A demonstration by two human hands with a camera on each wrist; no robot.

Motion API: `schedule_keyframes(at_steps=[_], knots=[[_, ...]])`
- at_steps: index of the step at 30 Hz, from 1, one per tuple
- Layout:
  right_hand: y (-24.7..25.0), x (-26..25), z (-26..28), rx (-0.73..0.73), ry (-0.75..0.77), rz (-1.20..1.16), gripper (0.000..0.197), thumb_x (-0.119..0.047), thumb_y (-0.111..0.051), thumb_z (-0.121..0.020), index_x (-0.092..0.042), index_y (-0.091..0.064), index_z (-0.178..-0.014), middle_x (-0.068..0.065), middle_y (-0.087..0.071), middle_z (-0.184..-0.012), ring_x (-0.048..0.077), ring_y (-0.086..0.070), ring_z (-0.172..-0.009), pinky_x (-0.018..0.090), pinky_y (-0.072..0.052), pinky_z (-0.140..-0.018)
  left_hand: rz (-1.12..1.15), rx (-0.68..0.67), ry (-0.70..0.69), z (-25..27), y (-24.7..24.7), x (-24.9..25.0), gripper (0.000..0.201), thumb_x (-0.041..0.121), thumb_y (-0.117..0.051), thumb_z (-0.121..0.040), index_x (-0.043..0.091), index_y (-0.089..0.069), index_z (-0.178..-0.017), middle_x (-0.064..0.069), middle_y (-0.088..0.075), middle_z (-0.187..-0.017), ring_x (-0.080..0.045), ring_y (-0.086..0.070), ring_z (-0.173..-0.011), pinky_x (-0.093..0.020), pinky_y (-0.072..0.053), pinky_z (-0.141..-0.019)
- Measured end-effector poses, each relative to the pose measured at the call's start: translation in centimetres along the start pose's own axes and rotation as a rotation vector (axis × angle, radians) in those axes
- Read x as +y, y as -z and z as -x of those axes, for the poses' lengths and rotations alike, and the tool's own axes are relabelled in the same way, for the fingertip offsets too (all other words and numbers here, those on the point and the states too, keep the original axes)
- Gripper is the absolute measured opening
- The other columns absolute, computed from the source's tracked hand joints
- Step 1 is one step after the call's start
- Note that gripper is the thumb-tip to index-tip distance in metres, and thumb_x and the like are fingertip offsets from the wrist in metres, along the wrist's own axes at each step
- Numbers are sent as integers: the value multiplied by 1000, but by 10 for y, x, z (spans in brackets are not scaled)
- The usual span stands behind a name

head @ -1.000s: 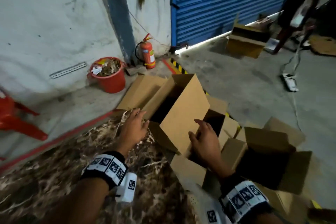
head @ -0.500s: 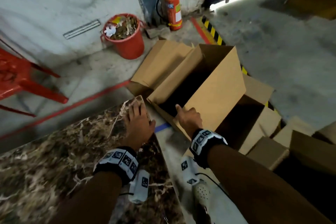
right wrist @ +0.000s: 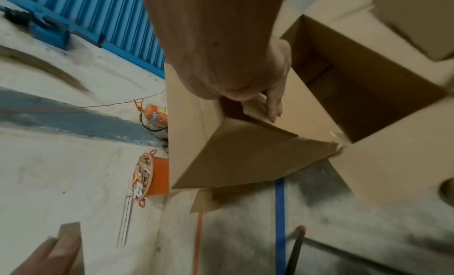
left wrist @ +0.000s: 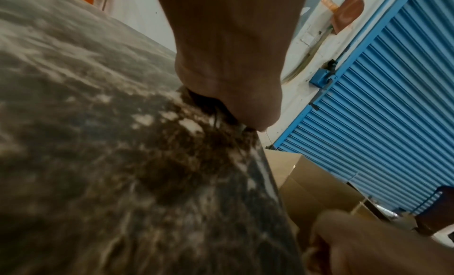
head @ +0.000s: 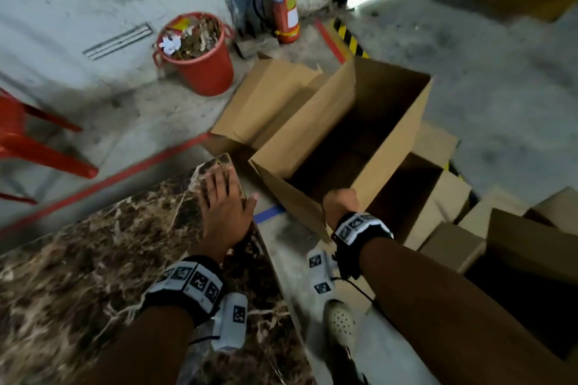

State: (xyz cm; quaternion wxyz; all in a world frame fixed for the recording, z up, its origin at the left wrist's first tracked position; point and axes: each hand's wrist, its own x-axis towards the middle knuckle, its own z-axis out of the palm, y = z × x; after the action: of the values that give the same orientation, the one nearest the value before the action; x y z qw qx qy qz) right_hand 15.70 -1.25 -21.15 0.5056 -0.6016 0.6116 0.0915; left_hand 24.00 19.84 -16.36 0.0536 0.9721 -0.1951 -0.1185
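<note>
The right grip [head: 342, 204] is closed on the near wall of the cardboard box [head: 337, 122], clamped over its top edge at the corner closest to the person. In the right wrist view one finger [right wrist: 274, 104] lies pressed flat against the cardboard while the rest of the grip wraps the edge. The box stands mouth up on the concrete floor [head: 500, 87], just past the far corner of the worktop [head: 93, 275], with its flaps raised and its body tipped. It seems to lean toward the person, though the blur makes it hard to tell whether its base is flat on the floor.

The left grip [head: 223, 206] is open and holds nothing. It lies palm down on the dark marbled worktop near that far corner, fingers straight and the thumb reaching out past the edge, apart from the box.

A second cardboard piece [head: 275, 97] leans just behind the held box, and more open boxes [head: 438, 197] crowd its right side. A strip of blue tape [head: 268, 212] lies on the floor between the two grips. Against the wall stand a red bucket [head: 206, 75] filled with scraps and, near it, an upright fire extinguisher [head: 283, 6]. A red chair [head: 31, 147] is at the left, and a blue roller shutter [left wrist: 380, 104] closes the far side.
</note>
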Motion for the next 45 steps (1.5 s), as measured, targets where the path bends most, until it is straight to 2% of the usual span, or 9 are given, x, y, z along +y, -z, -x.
schedule_keyframes(at_steps=[4,9,15,21,25,30,34,41,45], knots=[[52,19,30,135,116,-19,39,-19,-47,-96,-6,-43,-132,14,-58,-124,39,-57,-114,43,-48,-93,188,-147,-35,-5,23,-14,71,55,-34,-99,20,-12,-156,-6,0,-164,-24,5,-150,-45,3,-120],[113,20,95,262,215,-39,34,-17,-45,-97,-7,-46,-130,21,-57,-127,41,-55,-114,45,-47,-92,475,-162,-62,7,55,-19,77,83,-28,-82,18,-55,-113,-12,-60,-114,-33,-56,-109,-51,-45,-96],[162,41,212,397,401,-31,38,-16,-48,-100,-7,-44,-138,17,-62,-121,34,-61,-107,39,-47,-83,696,-121,-148,82,159,17,56,50,-45,-98,15,-46,-141,-9,-51,-141,-26,-49,-129,-43,-39,-108],[197,81,341,562,637,-99,38,-17,-48,-101,-15,-44,-138,3,-60,-106,23,-60,-93,34,-45,-74,865,42,-334,147,263,12,42,32,-52,-99,7,-53,-134,-11,-59,-132,-23,-55,-122,-32,-42,-101],[210,95,422,610,779,-147,42,-18,-48,-100,-19,-42,-142,2,-61,-119,21,-60,-104,43,-52,-89,972,134,-353,204,331,11,41,33,-53,-99,12,-50,-134,1,-54,-120,-17,-53,-112,-29,-40,-93],[217,98,498,614,966,-131,40,-15,-49,-100,-19,-44,-139,-4,-59,-115,15,-58,-102,40,-52,-91,1001,224,-318,259,381,-15,44,46,-56,-93,10,-58,-119,-8,-65,-114,-29,-62,-106,-40,-51,-90],[219,100,543,556,1109,-60,32,-15,-47,-100,-18,-50,-132,-7,-58,-108,11,-56,-97,29,-46,-82,1030,333,-292,311,406,-52,28,30,-55,-91,5,-61,-83,-11,-60,-78,-28,-57,-77,-33,-40,-64],[210,137,604,325,1256,96,33,-8,-50,-97,-19,-56,-128,2,-65,-118,21,-62,-107,44,-51,-93,1002,512,-79,431,402,-137,23,27,-56,-92,8,-63,-82,-14,-65,-81,-31,-64,-79,-47,-56,-77],[181,162,627,167,1285,174,38,-2,-52,-91,-13,-58,-126,6,-67,-117,24,-62,-108,34,-49,-89,879,664,8,500,365,-195,17,22,-58,-85,15,-62,-71,-3,-65,-70,-29,-62,-72,-42,-54,-71]])
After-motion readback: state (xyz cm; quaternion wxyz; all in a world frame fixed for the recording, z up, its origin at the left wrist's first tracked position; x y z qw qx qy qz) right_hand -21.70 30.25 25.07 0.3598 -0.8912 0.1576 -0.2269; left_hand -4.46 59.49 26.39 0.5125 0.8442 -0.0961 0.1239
